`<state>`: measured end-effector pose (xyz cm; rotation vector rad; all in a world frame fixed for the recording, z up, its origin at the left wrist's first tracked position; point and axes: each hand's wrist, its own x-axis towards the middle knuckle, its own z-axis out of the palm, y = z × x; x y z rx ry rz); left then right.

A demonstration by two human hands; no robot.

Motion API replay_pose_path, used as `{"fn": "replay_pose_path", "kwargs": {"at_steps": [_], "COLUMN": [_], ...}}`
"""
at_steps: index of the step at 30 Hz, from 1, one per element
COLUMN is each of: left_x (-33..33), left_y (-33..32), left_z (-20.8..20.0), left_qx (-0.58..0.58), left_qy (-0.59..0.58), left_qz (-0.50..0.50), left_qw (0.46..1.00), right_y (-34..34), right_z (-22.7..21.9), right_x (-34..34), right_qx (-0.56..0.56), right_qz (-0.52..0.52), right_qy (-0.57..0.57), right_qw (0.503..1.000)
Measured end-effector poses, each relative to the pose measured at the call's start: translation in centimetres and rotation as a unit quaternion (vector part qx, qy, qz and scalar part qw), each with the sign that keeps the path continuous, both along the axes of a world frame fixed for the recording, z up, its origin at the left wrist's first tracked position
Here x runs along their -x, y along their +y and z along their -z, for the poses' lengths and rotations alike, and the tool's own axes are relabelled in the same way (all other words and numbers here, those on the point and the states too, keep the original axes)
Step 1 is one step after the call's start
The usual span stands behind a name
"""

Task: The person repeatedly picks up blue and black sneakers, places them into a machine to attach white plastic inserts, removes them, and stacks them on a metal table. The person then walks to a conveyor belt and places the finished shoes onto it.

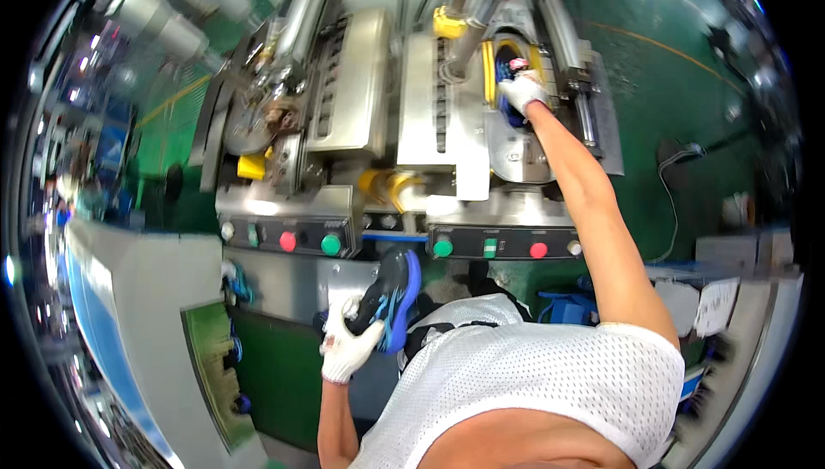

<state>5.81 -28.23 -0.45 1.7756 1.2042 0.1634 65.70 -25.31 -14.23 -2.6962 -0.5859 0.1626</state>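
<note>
My left hand [351, 347], in a white glove, grips a black sneaker [393, 293] with light blue stripes and a blue-violet sole. It holds the shoe upright in front of the machine, sole turned to the right. My right arm reaches far forward into the machine's right station. There my gloved right hand [522, 93] is closed on a dark blue shoe [507, 70] that sits between yellow pads [489, 72]. A red and white patch shows at the top of that shoe. The glove hides much of it, and the fingertips are blurred.
The twin-station metal machine [430, 100] has red and green buttons on its front control panels [507, 247]. A metal rod [468, 44] slants down beside the right station. Left of me stands a grey cabinet [155, 297] next to a green surface [275, 366]. Blue items [567, 307] lie lower right.
</note>
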Motion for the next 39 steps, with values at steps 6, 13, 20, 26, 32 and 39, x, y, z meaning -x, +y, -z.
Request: {"fn": "replay_pose_path", "kwargs": {"at_steps": [6, 13, 20, 26, 32, 39], "left_x": [19.0, 31.6, 26.8, 26.9, 43.5, 68.3], "left_y": [-9.3, -12.1, -11.3, -10.2, 1.1, 20.2], "left_z": [4.5, 17.6, 26.7, 24.9, 24.6, 32.8], "left_qx": [-0.112, -0.087, -0.132, -0.024, -0.027, -0.24], "left_qy": [0.244, 0.254, 0.177, 0.094, 0.058, 0.31], "left_qz": [-0.349, -0.577, -0.496, -0.373, -0.278, -0.383], "left_qw": [0.898, 0.771, 0.84, 0.923, 0.958, 0.836], "right_y": [0.1, 0.0, -6.4, -10.5, -11.7, -17.9], "right_z": [1.6, -0.6, -4.5, 9.6, 3.0, 3.1], "right_x": [-1.3, -0.6, 32.8, 36.0, 42.6, 48.0], "right_qx": [0.009, 0.047, -0.141, 0.229, 0.213, 0.345], "right_qz": [-0.121, -0.096, -0.379, -0.443, -0.382, -0.313], "right_qy": [0.013, -0.014, -0.157, -0.313, -0.125, 0.002], "right_qw": [0.993, 0.994, 0.901, 0.808, 0.89, 0.885]}}
